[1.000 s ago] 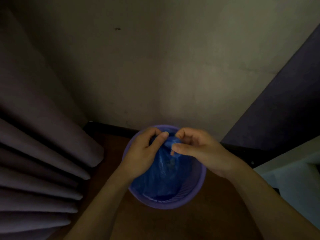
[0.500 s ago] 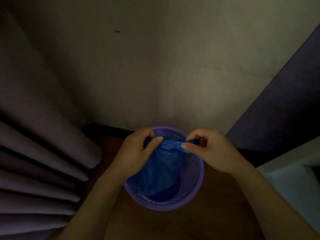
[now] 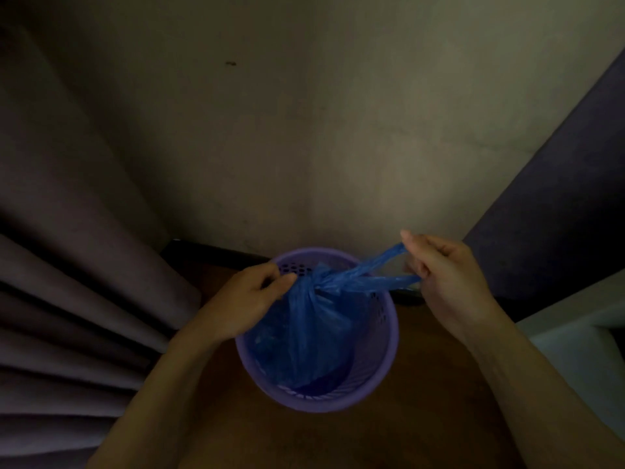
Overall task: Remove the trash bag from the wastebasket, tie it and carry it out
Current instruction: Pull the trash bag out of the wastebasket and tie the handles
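Observation:
A blue trash bag (image 3: 314, 330) hangs inside a purple perforated wastebasket (image 3: 389, 353) that stands on the brown floor by the wall. The bag's top is gathered into a neck above the basket's far rim. My left hand (image 3: 250, 299) pinches that neck from the left. My right hand (image 3: 443, 279) is off to the right of the rim, holding the bag's two stretched handle strips taut. The bag's lower part rests in the basket.
Folded purple curtains (image 3: 67, 299) hang close on the left. A dark slanted panel (image 3: 558, 198) and a pale ledge (image 3: 581, 333) stand on the right. A beige wall (image 3: 304, 130) with a dark baseboard is straight ahead. Brown floor lies around the basket.
My right hand has moved right and up, away from the left hand, drawing the bag's handles out into long strips. The left hand stays pinched on the gathered neck.

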`<state>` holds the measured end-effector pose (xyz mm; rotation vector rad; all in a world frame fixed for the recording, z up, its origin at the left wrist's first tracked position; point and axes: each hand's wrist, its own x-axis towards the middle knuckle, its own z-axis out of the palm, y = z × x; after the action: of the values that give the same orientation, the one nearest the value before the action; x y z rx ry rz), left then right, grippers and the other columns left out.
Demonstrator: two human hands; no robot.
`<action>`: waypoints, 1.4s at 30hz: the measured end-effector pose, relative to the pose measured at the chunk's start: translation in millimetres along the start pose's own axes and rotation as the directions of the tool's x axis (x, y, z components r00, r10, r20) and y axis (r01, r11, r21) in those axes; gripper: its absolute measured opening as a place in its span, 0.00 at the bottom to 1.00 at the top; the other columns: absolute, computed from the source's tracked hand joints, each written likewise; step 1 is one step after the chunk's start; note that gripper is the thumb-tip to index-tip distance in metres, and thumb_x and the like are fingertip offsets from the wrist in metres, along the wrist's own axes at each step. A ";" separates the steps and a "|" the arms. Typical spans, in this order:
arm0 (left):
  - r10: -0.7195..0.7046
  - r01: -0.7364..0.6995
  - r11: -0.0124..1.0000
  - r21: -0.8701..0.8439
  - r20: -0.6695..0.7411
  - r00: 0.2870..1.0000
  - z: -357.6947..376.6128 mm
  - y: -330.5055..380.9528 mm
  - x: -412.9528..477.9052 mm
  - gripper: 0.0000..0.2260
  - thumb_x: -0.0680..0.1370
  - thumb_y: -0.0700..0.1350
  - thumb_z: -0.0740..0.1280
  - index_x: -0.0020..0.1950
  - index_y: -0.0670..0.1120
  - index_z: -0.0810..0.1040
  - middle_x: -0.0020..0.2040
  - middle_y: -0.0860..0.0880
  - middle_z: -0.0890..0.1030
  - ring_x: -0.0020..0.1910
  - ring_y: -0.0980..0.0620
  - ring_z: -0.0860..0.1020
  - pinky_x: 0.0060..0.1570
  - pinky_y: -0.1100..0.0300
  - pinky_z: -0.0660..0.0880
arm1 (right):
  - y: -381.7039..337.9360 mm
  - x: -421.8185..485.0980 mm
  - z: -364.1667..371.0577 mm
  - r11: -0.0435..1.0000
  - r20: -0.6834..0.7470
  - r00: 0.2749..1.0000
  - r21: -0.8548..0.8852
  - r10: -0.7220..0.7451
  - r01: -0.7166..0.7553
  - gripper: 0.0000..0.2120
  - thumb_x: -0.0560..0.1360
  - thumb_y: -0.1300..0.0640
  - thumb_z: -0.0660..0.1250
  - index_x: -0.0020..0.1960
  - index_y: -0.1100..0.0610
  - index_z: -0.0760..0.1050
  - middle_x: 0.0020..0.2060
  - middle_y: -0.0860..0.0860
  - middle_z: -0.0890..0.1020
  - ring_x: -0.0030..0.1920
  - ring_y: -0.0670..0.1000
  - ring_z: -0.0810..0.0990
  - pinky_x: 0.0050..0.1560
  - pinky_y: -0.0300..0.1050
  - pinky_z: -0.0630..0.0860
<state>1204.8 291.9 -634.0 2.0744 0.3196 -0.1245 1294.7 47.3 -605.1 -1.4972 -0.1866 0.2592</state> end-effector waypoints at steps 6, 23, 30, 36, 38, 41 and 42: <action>-0.237 0.197 0.906 -0.376 -0.064 0.969 -7.3 1.8 -0.6 0.16 0.77 0.50 0.70 0.32 0.48 0.70 0.30 0.53 0.77 0.34 0.56 0.78 0.35 0.61 0.74 | -2.7 3.7 2.2 0.869 0.116 0.983 0.459 0.144 -0.182 0.16 0.76 0.48 0.65 0.34 0.56 0.72 0.25 0.48 0.64 0.28 0.46 0.67 0.42 0.43 0.75; -0.199 0.009 0.044 -0.999 0.000 0.980 5.6 12.1 6.8 0.12 0.80 0.50 0.61 0.38 0.48 0.72 0.26 0.54 0.59 0.21 0.57 0.57 0.18 0.66 0.55 | 16.2 -1.9 41.0 0.626 0.036 0.913 0.717 0.405 -0.306 0.18 0.82 0.51 0.59 0.35 0.54 0.72 0.19 0.46 0.57 0.17 0.45 0.55 0.17 0.37 0.52; -0.492 -0.026 -0.175 -0.984 0.064 0.868 -34.0 -50.3 4.5 0.19 0.84 0.47 0.55 0.32 0.48 0.60 0.19 0.52 0.58 0.15 0.56 0.56 0.17 0.63 0.52 | 37.2 9.7 -17.5 0.650 -0.198 0.793 0.699 0.575 -0.297 0.19 0.82 0.56 0.57 0.32 0.53 0.61 0.17 0.46 0.56 0.16 0.46 0.53 0.17 0.37 0.50; -0.449 -0.157 0.183 -0.970 -0.224 0.865 -30.6 -35.8 4.9 0.16 0.83 0.48 0.58 0.36 0.49 0.66 0.22 0.55 0.60 0.17 0.58 0.56 0.17 0.66 0.51 | 36.5 13.8 -19.2 0.715 -0.249 0.847 0.670 0.470 -0.201 0.18 0.82 0.54 0.58 0.33 0.52 0.64 0.19 0.46 0.56 0.18 0.46 0.54 0.17 0.37 0.52; -0.387 -0.174 0.435 -0.883 -0.358 0.850 -24.4 -21.1 3.8 0.15 0.83 0.47 0.59 0.37 0.48 0.69 0.23 0.55 0.62 0.19 0.59 0.57 0.17 0.66 0.52 | 31.9 13.5 -10.2 0.756 -0.218 0.897 0.632 0.385 -0.171 0.17 0.82 0.51 0.59 0.34 0.51 0.67 0.20 0.46 0.58 0.19 0.45 0.54 0.17 0.37 0.53; -0.261 -0.163 0.693 -0.702 -0.456 0.851 -8.0 -1.4 -1.3 0.14 0.83 0.45 0.60 0.38 0.45 0.72 0.21 0.55 0.63 0.20 0.58 0.59 0.18 0.65 0.57 | 26.5 7.9 13.2 0.846 -0.153 0.957 0.515 0.249 -0.138 0.14 0.82 0.53 0.60 0.38 0.53 0.73 0.22 0.45 0.59 0.20 0.44 0.55 0.22 0.41 0.50; -0.212 -0.163 0.754 -0.637 -0.470 0.857 -2.3 3.1 -3.2 0.14 0.83 0.44 0.60 0.37 0.45 0.72 0.21 0.53 0.64 0.20 0.58 0.60 0.19 0.65 0.59 | 25.2 4.7 23.0 0.886 -0.140 0.969 0.448 0.204 -0.122 0.13 0.82 0.54 0.60 0.40 0.53 0.74 0.22 0.46 0.59 0.21 0.44 0.55 0.24 0.42 0.50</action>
<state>1202.5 291.9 -629.5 1.3455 0.6231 0.4925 1291.4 72.1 -628.9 -1.0793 0.1430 0.2760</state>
